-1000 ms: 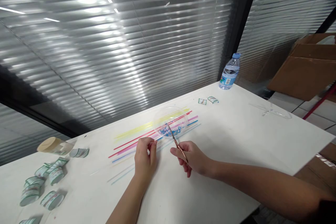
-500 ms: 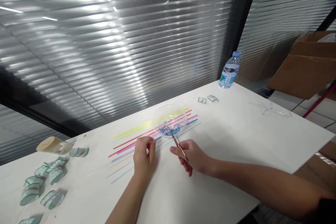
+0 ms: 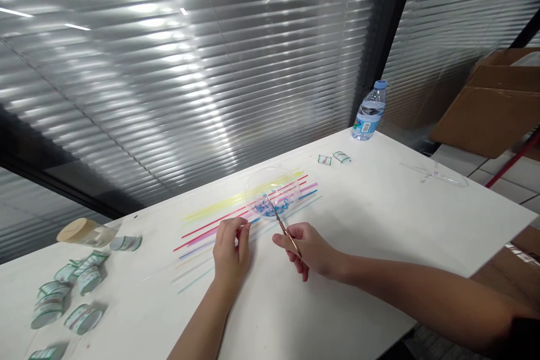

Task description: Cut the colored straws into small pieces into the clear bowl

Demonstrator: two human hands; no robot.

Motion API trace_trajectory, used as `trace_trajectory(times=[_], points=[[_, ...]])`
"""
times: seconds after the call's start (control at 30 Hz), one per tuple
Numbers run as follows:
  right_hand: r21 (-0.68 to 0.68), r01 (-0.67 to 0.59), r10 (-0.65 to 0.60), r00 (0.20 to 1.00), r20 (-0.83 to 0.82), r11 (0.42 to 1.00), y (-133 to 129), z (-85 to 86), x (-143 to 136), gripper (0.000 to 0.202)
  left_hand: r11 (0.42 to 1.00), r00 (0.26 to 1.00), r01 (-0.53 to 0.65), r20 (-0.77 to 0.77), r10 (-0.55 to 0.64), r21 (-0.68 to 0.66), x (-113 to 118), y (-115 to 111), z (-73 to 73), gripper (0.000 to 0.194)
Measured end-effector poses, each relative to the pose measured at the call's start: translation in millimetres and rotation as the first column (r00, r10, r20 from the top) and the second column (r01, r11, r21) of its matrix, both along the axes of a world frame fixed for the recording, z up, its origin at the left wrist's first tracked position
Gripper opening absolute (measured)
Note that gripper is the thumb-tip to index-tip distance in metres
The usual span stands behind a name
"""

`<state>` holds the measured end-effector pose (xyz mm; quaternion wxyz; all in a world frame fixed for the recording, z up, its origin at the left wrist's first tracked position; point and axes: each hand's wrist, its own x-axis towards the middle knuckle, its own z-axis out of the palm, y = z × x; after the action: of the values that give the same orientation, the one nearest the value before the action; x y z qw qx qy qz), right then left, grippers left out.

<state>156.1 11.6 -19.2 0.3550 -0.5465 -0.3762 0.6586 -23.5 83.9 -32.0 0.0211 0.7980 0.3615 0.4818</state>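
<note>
My left hand (image 3: 232, 244) rests on the table with thumb and fingers pinched together. Whatever they hold is too small to make out; a blue straw passes just by the fingertips. My right hand (image 3: 301, 247) grips a pair of rose-gold scissors (image 3: 283, 226), blades pointing away over a clear plastic bowl (image 3: 247, 185). A small bluish bit shows at the blade tips. Inside the bowl lie many short blue pieces (image 3: 280, 208). Long thin straws in yellow (image 3: 211, 209), red (image 3: 202, 230), pink, blue and pale tints lie around and behind the bowl.
Several green-and-white patterned rolls (image 3: 83, 319) and a jar with a tan lid (image 3: 78, 230) are at the left. Two small packets (image 3: 324, 160) and a water bottle (image 3: 368, 112) stand toward the back. Clear plastic strips (image 3: 436, 174) lie at right; a cardboard box (image 3: 489, 112) is beyond the table.
Both hands and the scissors hold nearly the same pose over the bowl. The view has shifted very slightly.
</note>
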Motion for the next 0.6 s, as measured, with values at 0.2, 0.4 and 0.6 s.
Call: trace_trajectory(times=[0.2, 0.4, 0.6], points=[[-0.007, -0.007, 0.007, 1.0, 0.01, 1.0, -0.5, -1.6, 1.0, 0.053, 1.0, 1.0, 0.005, 0.009, -0.005, 0.0, -0.9, 0.5, -2.2, 0.007], [-0.008, -0.003, 0.003, 1.0, 0.003, 1.0, -0.5, -0.3, 1.4, 0.052, 1.0, 1.0, -0.003, 0.003, 0.003, -0.012, -1.8, 0.8, -4.4, 0.007], [0.003, 0.019, -0.019, 1.0, -0.013, 1.0, -1.1, -1.1, 0.3, 0.054, 1.0, 1.0, -0.013, 0.003, 0.013, 0.028, -3.2, 1.9, -7.3, 0.011]])
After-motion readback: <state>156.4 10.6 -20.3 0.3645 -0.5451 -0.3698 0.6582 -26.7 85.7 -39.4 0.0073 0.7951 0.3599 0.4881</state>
